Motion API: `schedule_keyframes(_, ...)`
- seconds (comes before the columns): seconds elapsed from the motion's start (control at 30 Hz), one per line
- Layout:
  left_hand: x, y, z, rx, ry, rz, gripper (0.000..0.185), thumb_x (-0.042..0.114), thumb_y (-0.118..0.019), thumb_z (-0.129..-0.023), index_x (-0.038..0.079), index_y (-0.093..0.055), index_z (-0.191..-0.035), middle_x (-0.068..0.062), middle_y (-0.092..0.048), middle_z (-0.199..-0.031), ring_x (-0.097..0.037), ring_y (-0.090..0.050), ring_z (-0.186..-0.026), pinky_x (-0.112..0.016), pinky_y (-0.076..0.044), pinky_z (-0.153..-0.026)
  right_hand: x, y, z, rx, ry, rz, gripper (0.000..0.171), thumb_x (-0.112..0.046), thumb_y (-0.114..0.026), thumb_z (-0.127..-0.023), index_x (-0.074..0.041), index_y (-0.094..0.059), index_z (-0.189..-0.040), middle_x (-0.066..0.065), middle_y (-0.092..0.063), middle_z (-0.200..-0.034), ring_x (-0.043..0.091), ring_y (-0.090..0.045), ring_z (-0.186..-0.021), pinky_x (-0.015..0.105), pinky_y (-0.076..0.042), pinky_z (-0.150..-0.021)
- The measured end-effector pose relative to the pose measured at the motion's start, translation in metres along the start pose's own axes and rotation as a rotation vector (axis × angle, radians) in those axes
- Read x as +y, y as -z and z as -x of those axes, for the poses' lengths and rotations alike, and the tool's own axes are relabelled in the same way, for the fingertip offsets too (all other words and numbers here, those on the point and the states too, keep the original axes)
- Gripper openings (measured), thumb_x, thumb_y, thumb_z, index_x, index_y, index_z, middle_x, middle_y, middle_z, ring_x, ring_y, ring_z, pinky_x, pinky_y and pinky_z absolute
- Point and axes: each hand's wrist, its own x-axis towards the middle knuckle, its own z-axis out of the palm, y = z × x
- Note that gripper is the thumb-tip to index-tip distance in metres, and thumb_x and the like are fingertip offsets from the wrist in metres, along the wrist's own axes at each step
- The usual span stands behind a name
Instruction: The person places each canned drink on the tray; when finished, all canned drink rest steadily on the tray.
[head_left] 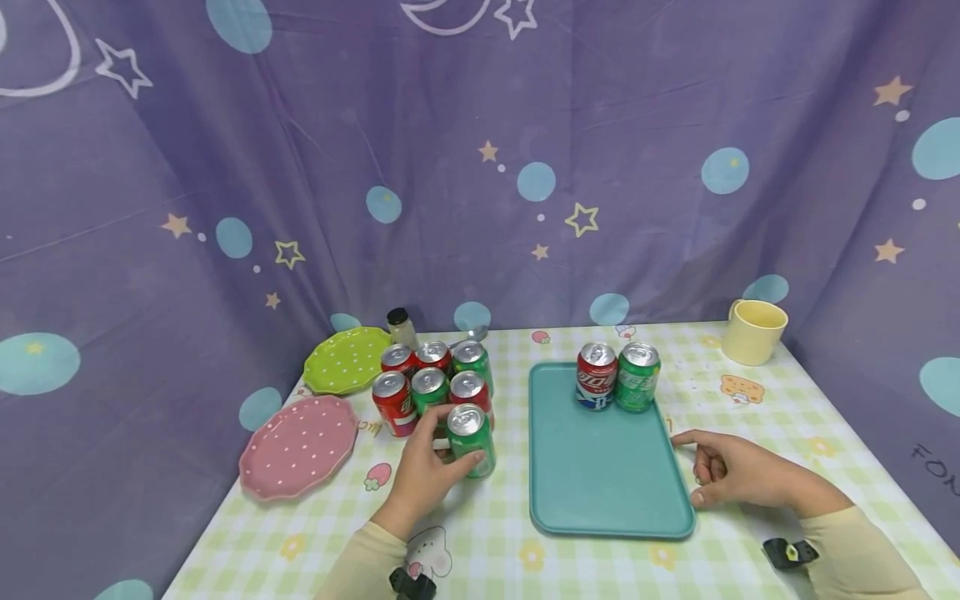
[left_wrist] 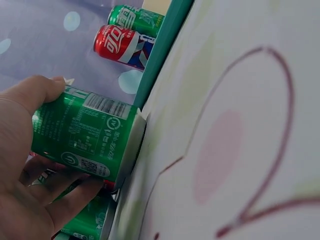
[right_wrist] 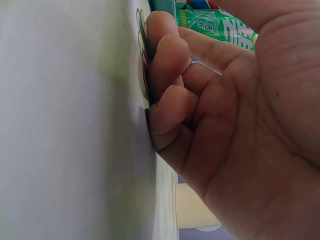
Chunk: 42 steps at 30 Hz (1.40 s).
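Note:
My left hand [head_left: 422, 479] grips an upright green soda can [head_left: 474, 442], thumb on the near side. In the left wrist view the can [left_wrist: 92, 132] shows a barcode, and its base is close to the tablecloth. Just behind it stand several red and green cans [head_left: 430, 387] in rows. My right hand [head_left: 738, 473] rests beside the right edge of a teal tray [head_left: 607, 483], index finger stretched to the rim and thumb near it. Its other fingers [right_wrist: 170, 112] are loosely bent over the cloth. A red can [head_left: 597, 379] and a green can [head_left: 637, 379] stand side by side on the tray's far end.
On the left lie a pink dotted plate [head_left: 300, 450] and a green dotted plate [head_left: 347, 362]. A black-capped jar [head_left: 402, 331] and a spoon [head_left: 477, 333] are behind the cans. A yellow mug [head_left: 753, 333] stands at the far right corner, before a purple curtain [head_left: 637, 167].

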Motion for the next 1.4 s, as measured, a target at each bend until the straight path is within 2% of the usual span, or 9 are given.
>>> schedule_keyframes(0.2, 0.011, 0.0, -0.001, 0.043, -0.025, 0.087, 0.07, 0.019, -0.093, -0.082, 0.03, -0.054, -0.139, 0.006, -0.06, -0.133, -0.02, -0.062, -0.115, -0.04, -0.06, -0.09, 0.002, 0.001, 0.001, 0.004, 0.008, 0.008, 0.078, -0.018, -0.087, -0.087, 0.007, -0.045, -0.148, 0.008, -0.061, -0.089, 0.008, -0.049, -0.065, 0.026, -0.045, -0.056)
schedule_keyframes(0.43, 0.029, 0.0, -0.003, 0.112, -0.084, 0.14, 0.07, 0.013, -0.091, -0.083, 0.025, -0.054, -0.141, 0.002, -0.061, -0.133, -0.022, -0.064, -0.112, -0.042, -0.059, -0.092, 0.003, 0.0, 0.0, 0.003, 0.005, 0.013, 0.078, -0.019, -0.087, -0.088, 0.007, -0.045, -0.148, 0.007, -0.06, -0.089, 0.008, -0.049, -0.065, 0.026, -0.045, -0.056)
schedule_keyframes(0.63, 0.051, -0.005, -0.011, 0.12, -0.136, 0.223, 0.068, 0.012, -0.089, -0.085, 0.022, -0.054, -0.143, -0.001, -0.06, -0.134, -0.026, -0.064, -0.109, -0.038, -0.059, -0.087, 0.002, 0.0, -0.001, 0.004, -0.008, 0.015, 0.079, -0.02, -0.087, -0.087, 0.007, -0.045, -0.148, 0.008, -0.06, -0.089, 0.009, -0.05, -0.066, 0.026, -0.046, -0.056)
schedule_keyframes(0.83, 0.073, -0.026, -0.029, 0.115, -0.158, 0.296, 0.07, 0.011, -0.089, -0.086, 0.022, -0.053, -0.145, -0.003, -0.059, -0.135, -0.027, -0.065, -0.106, -0.038, -0.06, -0.083, 0.001, 0.0, 0.0, 0.005, -0.007, 0.016, 0.079, -0.02, -0.087, -0.087, 0.007, -0.045, -0.148, 0.008, -0.06, -0.089, 0.008, -0.05, -0.066, 0.025, -0.046, -0.056)
schedule_keyframes(0.97, 0.081, -0.044, -0.043, 0.12, -0.14, 0.303, 0.071, 0.011, -0.09, -0.085, 0.021, -0.054, -0.145, -0.004, -0.059, -0.135, -0.028, -0.065, -0.109, -0.042, -0.059, -0.089, -0.001, 0.0, 0.0, 0.007, -0.006, 0.014, 0.078, -0.02, -0.087, -0.087, 0.008, -0.045, -0.147, 0.009, -0.061, -0.089, 0.008, -0.051, -0.066, 0.025, -0.046, -0.056)
schedule_keyframes(1.13, 0.082, -0.066, -0.059, 0.131, -0.077, 0.3, 0.071, 0.013, -0.09, -0.085, 0.02, -0.054, -0.145, -0.005, -0.058, -0.135, -0.031, -0.064, -0.116, -0.048, -0.056, -0.098, -0.001, 0.0, -0.001, 0.011, -0.018, 0.02, 0.077, -0.02, -0.087, -0.088, 0.006, -0.046, -0.147, 0.008, -0.061, -0.089, 0.008, -0.051, -0.066, 0.025, -0.047, -0.057)
schedule_keyframes(1.4, 0.075, -0.096, -0.081, 0.14, -0.009, 0.268, 0.069, 0.012, -0.088, -0.086, 0.018, -0.054, -0.145, -0.007, -0.058, -0.137, -0.03, -0.063, -0.118, -0.046, -0.056, -0.1, 0.002, 0.001, 0.0, 0.015, -0.018, 0.035, 0.076, -0.022, -0.087, -0.087, 0.004, -0.047, -0.147, 0.006, -0.061, -0.088, 0.008, -0.052, -0.066, 0.025, -0.047, -0.057)
